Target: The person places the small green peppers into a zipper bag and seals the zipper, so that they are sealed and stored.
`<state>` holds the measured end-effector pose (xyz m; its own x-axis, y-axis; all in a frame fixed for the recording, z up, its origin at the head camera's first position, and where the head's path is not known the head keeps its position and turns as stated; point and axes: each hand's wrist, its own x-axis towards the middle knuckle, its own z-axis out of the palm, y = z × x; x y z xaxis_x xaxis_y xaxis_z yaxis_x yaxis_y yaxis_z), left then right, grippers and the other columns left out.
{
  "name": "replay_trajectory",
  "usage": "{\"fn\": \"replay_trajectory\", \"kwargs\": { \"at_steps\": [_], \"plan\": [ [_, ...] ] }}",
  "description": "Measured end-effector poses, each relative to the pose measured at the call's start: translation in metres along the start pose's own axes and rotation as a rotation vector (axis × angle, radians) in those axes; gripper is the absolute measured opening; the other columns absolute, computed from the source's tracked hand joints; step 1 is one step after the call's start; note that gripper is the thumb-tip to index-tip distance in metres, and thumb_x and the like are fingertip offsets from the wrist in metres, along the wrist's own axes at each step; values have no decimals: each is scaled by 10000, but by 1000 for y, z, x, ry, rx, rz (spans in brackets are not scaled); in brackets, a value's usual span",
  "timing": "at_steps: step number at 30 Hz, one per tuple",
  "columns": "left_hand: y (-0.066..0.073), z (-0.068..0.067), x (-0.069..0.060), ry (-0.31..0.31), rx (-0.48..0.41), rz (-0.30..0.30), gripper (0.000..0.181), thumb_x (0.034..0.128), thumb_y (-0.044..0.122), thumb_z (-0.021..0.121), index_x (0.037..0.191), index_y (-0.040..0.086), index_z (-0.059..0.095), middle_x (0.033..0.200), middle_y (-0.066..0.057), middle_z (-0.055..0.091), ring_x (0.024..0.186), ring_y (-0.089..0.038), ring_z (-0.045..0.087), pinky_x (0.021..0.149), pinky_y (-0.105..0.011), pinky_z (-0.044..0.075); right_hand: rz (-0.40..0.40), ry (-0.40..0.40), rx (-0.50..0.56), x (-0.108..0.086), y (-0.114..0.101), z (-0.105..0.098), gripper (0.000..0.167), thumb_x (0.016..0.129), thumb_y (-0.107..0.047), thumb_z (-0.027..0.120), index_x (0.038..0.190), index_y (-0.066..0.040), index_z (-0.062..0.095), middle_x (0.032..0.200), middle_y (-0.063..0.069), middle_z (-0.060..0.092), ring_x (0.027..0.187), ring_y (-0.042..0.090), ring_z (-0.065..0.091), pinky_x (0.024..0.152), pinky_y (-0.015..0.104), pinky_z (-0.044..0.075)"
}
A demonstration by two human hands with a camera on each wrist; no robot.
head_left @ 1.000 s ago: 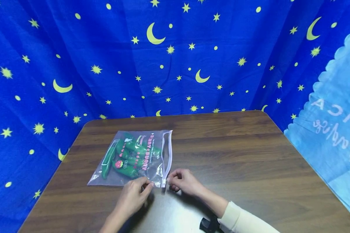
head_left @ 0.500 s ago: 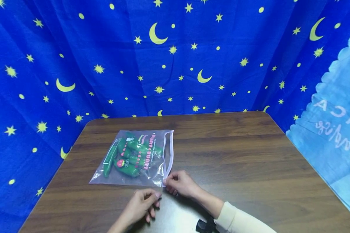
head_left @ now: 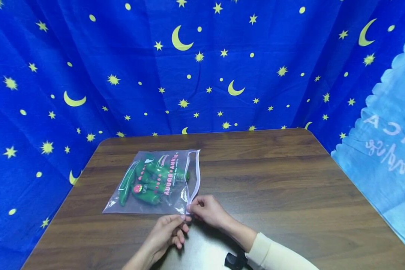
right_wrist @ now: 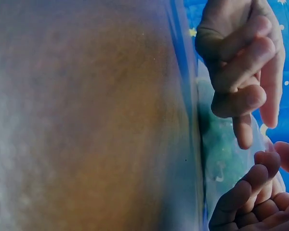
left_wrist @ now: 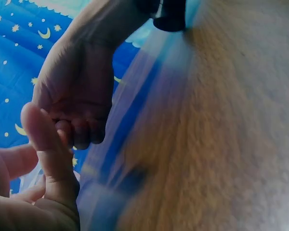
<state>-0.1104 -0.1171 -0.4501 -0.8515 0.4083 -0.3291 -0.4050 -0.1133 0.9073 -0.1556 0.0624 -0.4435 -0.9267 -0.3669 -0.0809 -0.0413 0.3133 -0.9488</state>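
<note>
A clear plastic zip bag (head_left: 177, 202) with pink and white print lies flat on the wooden table, its zip end facing right. Through the film show several long green vegetable-like things (head_left: 148, 195). The zip strip (head_left: 198, 172) bows away from the bag's film, leaving a gap. My right hand (head_left: 209, 212) pinches the near corner of the strip between thumb and index finger; any slider there is hidden. Just below that corner is my left hand (head_left: 165, 234), thumb and index finger apart in the right wrist view and nothing held.
The brown table (head_left: 273, 176) reaches back to a blue curtain (head_left: 209, 67) with yellow moons and stars. A light blue cloth (head_left: 388, 131) hangs at the right. On the right wrist sits a black device (head_left: 235, 260).
My left hand has let go of the bag's near edge, dropped toward me, then come back up to the corner. The right hand has shifted slightly left onto the strip's end.
</note>
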Motion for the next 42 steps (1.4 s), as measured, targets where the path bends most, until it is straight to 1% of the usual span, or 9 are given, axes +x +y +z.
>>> {"fn": "replay_trajectory", "kwargs": {
  "at_steps": [2, 5, 8, 11, 18, 25, 34, 40, 42],
  "plan": [
    [1, 0, 1, 13, -49, -2, 357, 960, 249, 516, 1126, -61, 575, 739, 61, 617, 521, -7, 555, 473, -157, 507, -10, -7, 7, 0, -1, 0, 220, 860, -174, 612, 761, 21, 639, 538, -63, 487, 471, 61, 431, 436, 168, 367],
    [2, 1, 3, 33, -96, 1, 258, 960, 225, 516, 1049, -3, 598, 727, 67, 615, 527, -6, 555, 480, -151, 502, -19, -11, 19, 1, -2, 1, 211, 861, -152, 602, 769, 34, 637, 537, -63, 479, 471, 62, 420, 434, 162, 358],
    [2, 3, 4, 69, -120, 2, 180, 957, 208, 518, 958, 50, 604, 714, 70, 614, 524, -9, 552, 480, -150, 496, -20, -5, 12, 1, -3, 2, 199, 855, -159, 609, 768, 17, 645, 533, -69, 475, 474, 60, 417, 436, 159, 356],
    [1, 4, 6, 114, -133, 7, 146, 949, 204, 533, 897, 88, 605, 697, 70, 610, 515, -14, 546, 473, -150, 490, -18, 1, 4, 2, -3, 4, 188, 846, -165, 617, 768, 1, 654, 528, -73, 471, 473, 55, 414, 437, 158, 351],
    [-3, 7, 7, 182, -130, 31, 138, 933, 203, 555, 867, 111, 633, 658, 76, 591, 496, -13, 530, 454, -143, 471, -21, 12, 28, 2, -4, 7, 174, 841, -110, 585, 771, 43, 628, 543, -60, 473, 478, 45, 414, 432, 156, 341],
    [-2, 10, 7, 260, -138, 25, 122, 905, 190, 577, 844, 104, 640, 647, 61, 592, 484, -30, 518, 444, -150, 458, 3, 32, 35, 5, -6, 8, 199, 856, -156, 603, 747, 10, 619, 549, -67, 486, 490, 57, 427, 445, 166, 350],
    [-3, 15, 7, 304, -158, 62, 144, 908, 161, 563, 797, 94, 626, 617, 62, 587, 464, -29, 503, 425, -154, 452, 32, 43, 59, 9, -11, 10, 172, 821, -106, 596, 734, 43, 605, 533, -59, 467, 469, 60, 405, 433, 177, 321],
    [-3, 17, 5, 314, -169, 57, 145, 909, 139, 552, 786, 88, 610, 606, 62, 573, 458, -30, 496, 421, -160, 452, 27, 55, 95, 18, -9, 7, 201, 825, -86, 591, 725, 88, 577, 514, -65, 452, 450, 49, 388, 424, 173, 314],
    [-3, 18, 5, 311, -174, 55, 148, 911, 140, 549, 785, 89, 607, 606, 63, 573, 458, -30, 498, 423, -161, 455, 26, 56, 94, 22, -10, 6, 198, 825, -85, 589, 715, 79, 578, 511, -66, 453, 449, 49, 388, 427, 175, 316]
  ]
}}
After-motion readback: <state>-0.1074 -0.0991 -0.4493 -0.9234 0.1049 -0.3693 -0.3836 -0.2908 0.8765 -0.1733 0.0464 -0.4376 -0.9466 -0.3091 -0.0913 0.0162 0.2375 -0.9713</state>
